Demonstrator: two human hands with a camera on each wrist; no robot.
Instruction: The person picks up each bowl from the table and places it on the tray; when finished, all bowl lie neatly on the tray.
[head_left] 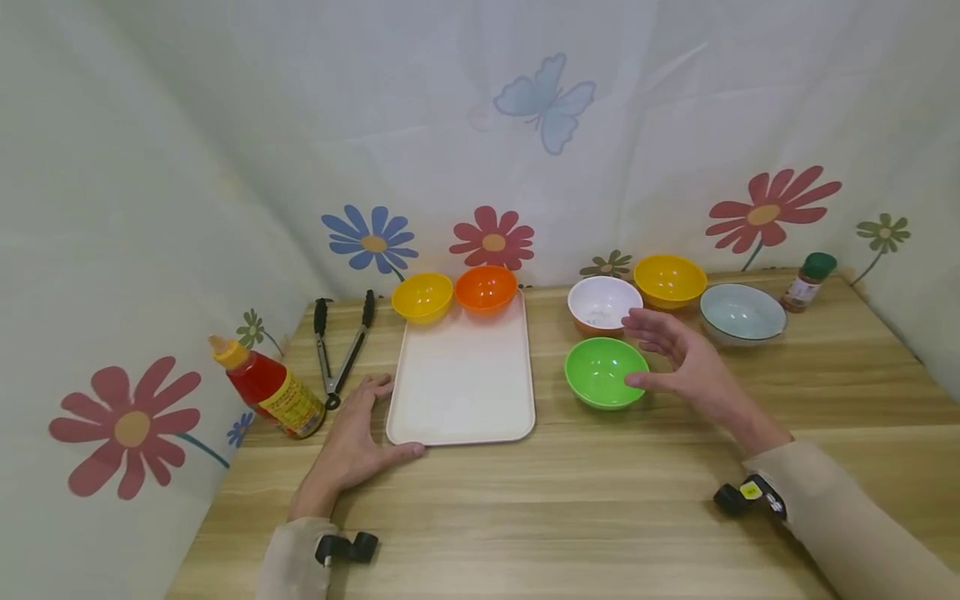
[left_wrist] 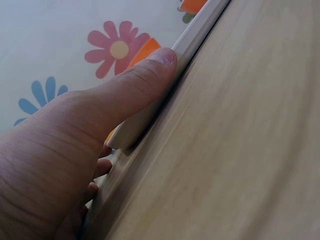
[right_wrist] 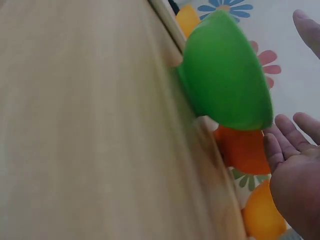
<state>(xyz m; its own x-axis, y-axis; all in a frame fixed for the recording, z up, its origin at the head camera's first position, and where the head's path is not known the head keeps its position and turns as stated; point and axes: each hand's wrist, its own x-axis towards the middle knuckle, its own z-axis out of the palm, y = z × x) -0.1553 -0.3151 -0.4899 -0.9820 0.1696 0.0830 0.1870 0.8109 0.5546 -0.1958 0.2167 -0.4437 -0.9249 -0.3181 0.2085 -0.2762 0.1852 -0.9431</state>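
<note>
A white tray (head_left: 463, 383) lies on the wooden table. At its front left corner rests my left hand (head_left: 356, 440), the thumb along the front rim and the fingers by the left side; the left wrist view shows the thumb (left_wrist: 142, 82) straight against the edge. Right of the tray stands a green bowl (head_left: 606, 373). My right hand (head_left: 686, 367) is spread at the bowl's right side, thumb near its rim, holding nothing; in the right wrist view the fingers (right_wrist: 295, 137) are close to the green bowl (right_wrist: 225, 75). A yellow bowl (head_left: 422, 298) and an orange bowl (head_left: 486, 290) sit at the tray's far end.
Behind the green bowl stand a white-lined bowl (head_left: 604, 303), another yellow bowl (head_left: 670, 281) and a pale blue bowl (head_left: 742, 312). A green-capped spice jar (head_left: 807, 283) is at the far right. Left of the tray are black-handled tongs (head_left: 343, 362) and a red sauce bottle (head_left: 273, 392).
</note>
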